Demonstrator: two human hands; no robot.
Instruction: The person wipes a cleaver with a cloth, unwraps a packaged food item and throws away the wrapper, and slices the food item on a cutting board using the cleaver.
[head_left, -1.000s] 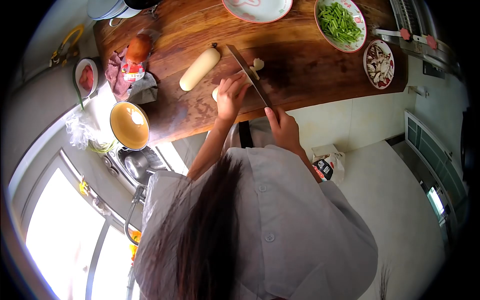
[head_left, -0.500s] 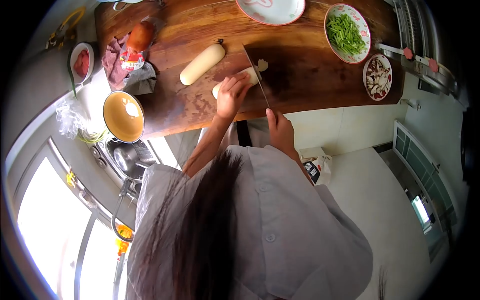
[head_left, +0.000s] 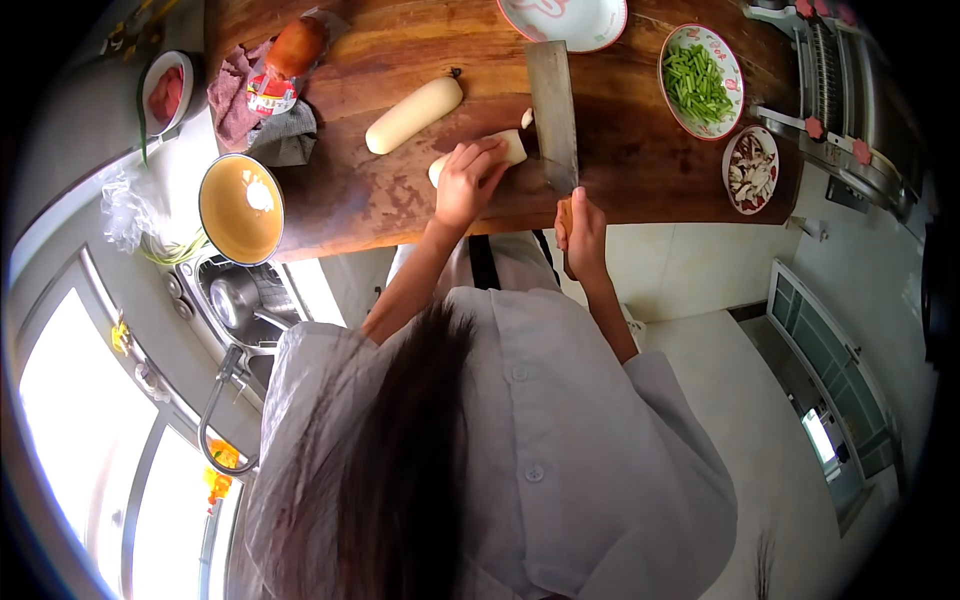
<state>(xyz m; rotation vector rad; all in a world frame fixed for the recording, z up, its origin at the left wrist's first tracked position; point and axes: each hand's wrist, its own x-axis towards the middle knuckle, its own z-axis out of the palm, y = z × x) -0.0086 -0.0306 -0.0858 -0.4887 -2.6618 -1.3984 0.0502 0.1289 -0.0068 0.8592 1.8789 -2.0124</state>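
Observation:
My left hand [head_left: 466,184] is closed over a pale, peeled vegetable piece [head_left: 510,148], whose cut end points right. In my right hand [head_left: 582,228] is the wooden handle of a cleaver [head_left: 555,112]; its broad blade lies nearly flat, its face showing, just right of the piece. A small pale offcut [head_left: 527,118] shows at the blade's left edge. Above my left hand lies a whole peeled vegetable [head_left: 415,115] with a dark stem end, touched by neither hand.
On the wooden table [head_left: 660,190] are a white plate [head_left: 585,30], a bowl of chopped greens [head_left: 738,85], a bowl of sliced pieces [head_left: 770,150], and a cloth [head_left: 232,95] beside a bagged reddish item [head_left: 298,47]. A yellow-lined bowl [head_left: 240,210] stands left.
The cleaver has moved off the piece to the right, and its blade has turned to show its broad face. My left hand still holds the piece. The view has shifted slightly.

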